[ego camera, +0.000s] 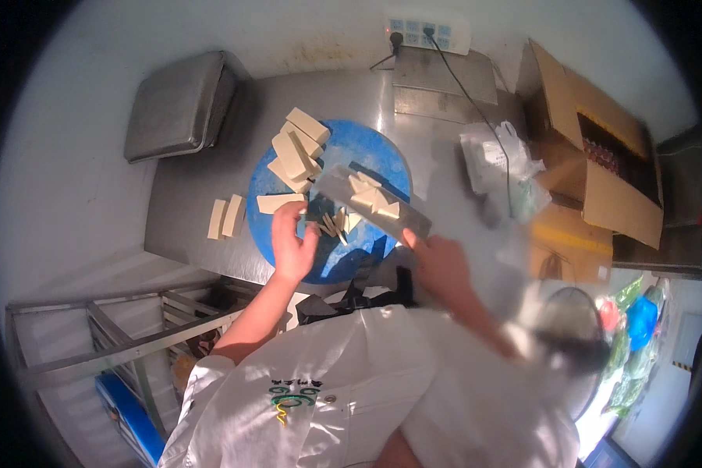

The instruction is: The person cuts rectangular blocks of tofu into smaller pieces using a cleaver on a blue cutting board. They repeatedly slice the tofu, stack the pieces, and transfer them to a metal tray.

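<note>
My right hand (444, 266) grips a cleaver (412, 219), its broad blade tilted over a round blue cutting board (386, 146). Several pale triangular pieces (374, 199), perhaps tofu, sit on the blade. Thin cut pieces (339, 225) lie on the board between the blade and my left hand (292, 248). That hand is curled loosely, thumb and fingers apart, with its fingertips at the right end of a pale slab (278, 203). More pale slabs (295, 149) are heaped at the board's upper left edge. The cleaver's handle is mostly hidden in my right hand.
Two slabs (225, 217) lie on the steel table (181, 205) left of the board. A metal container (175, 105) leans at the back left. To the right are plastic bags (497, 158), a trailing black cable (474, 99) and an open cardboard box (561, 88). A metal rack (128, 351) stands lower left.
</note>
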`<action>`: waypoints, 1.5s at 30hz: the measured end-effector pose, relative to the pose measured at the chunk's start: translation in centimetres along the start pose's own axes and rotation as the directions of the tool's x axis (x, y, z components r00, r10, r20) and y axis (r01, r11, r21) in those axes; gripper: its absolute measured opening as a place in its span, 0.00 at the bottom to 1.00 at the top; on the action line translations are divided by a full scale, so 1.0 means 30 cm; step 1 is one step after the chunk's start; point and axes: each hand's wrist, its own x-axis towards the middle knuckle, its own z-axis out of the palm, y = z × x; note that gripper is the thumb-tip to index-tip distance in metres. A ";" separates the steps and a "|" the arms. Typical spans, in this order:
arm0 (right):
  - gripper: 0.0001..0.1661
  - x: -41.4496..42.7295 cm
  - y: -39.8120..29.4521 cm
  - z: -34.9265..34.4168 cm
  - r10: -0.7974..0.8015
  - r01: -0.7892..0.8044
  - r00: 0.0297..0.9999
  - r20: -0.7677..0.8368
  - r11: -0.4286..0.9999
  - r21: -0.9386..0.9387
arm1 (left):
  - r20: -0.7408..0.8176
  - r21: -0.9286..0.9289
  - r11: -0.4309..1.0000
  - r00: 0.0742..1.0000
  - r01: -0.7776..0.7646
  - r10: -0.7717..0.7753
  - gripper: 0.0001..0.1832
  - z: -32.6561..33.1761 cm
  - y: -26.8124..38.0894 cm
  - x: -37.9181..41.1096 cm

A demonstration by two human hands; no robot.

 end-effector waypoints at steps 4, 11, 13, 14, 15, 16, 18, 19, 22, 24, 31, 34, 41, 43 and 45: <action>0.31 0.022 0.025 0.026 -0.146 0.157 0.986 0.078 0.972 -0.176 | 0.165 0.211 0.937 0.955 -0.280 0.248 0.18 0.066 0.101 0.057; 0.28 -0.009 0.012 0.060 -0.279 0.289 0.956 0.086 0.946 -0.144 | 0.542 0.322 0.863 0.823 -0.390 0.170 0.41 0.282 0.088 0.002; 0.27 -0.036 0.039 0.103 -0.335 0.335 0.942 0.015 0.935 -0.114 | 0.571 0.341 0.851 0.807 -0.399 0.150 0.41 0.309 0.066 -0.007; 0.27 -0.048 0.055 0.115 -0.322 0.323 0.946 0.024 0.940 -0.113 | 0.600 0.365 0.858 0.796 -0.361 0.080 0.38 0.319 0.053 -0.009; 0.27 -0.058 0.068 0.117 -0.310 0.313 0.950 0.038 0.943 -0.113 | 0.599 0.392 0.853 0.799 -0.346 0.049 0.38 0.327 0.047 -0.005; 0.27 -0.071 0.082 0.120 -0.299 0.303 0.953 0.052 0.946 -0.112 | 0.596 0.420 0.846 0.803 -0.330 0.017 0.37 0.335 0.040 0.002; 0.27 -0.110 0.111 0.133 -0.249 0.256 0.966 0.071 0.960 -0.115 | 0.576 0.449 0.843 0.817 -0.297 -0.020 0.35 0.340 0.031 0.026; 0.26 -0.129 0.126 0.131 -0.225 0.234 0.971 0.081 0.965 -0.118 | 0.556 0.452 0.844 0.831 -0.288 -0.014 0.35 0.341 0.019 0.042; 0.26 -0.184 0.169 0.108 -0.071 0.103 0.970 0.231 0.986 -0.133 | 0.464 0.485 0.838 0.886 -0.249 -0.005 0.35 0.331 -0.028 0.077; 0.27 -0.221 0.208 0.099 -0.072 0.103 0.967 0.245 0.988 -0.117 | 0.375 0.347 0.923 0.927 -0.164 0.024 0.34 0.313 -0.085 0.088; 0.23 -0.274 0.227 0.119 0.238 -0.264 0.964 0.118 0.803 0.535 | 0.216 0.035 0.999 0.976 0.032 -0.039 0.38 0.136 -0.153 -0.088; 0.18 -0.209 0.212 0.189 0.282 -0.296 0.950 0.132 0.687 0.664 | 0.332 0.235 0.972 0.939 0.015 -0.094 0.46 0.138 -0.097 -0.162; 0.14 -0.030 0.149 0.270 0.306 -0.344 0.930 0.201 0.539 0.769 | 0.189 0.188 0.981 0.982 -0.038 0.002 0.53 0.278 -0.190 -0.120; 0.14 -0.033 0.187 0.342 0.336 -0.343 0.927 0.170 0.569 0.747 | 0.223 0.122 0.986 0.971 -0.114 0.085 0.52 0.249 -0.161 -0.036; 0.12 -0.041 0.169 0.335 0.421 -0.477 0.858 0.295 0.435 0.764 | 0.191 0.102 0.985 0.974 -0.140 0.119 0.48 0.168 -0.124 0.007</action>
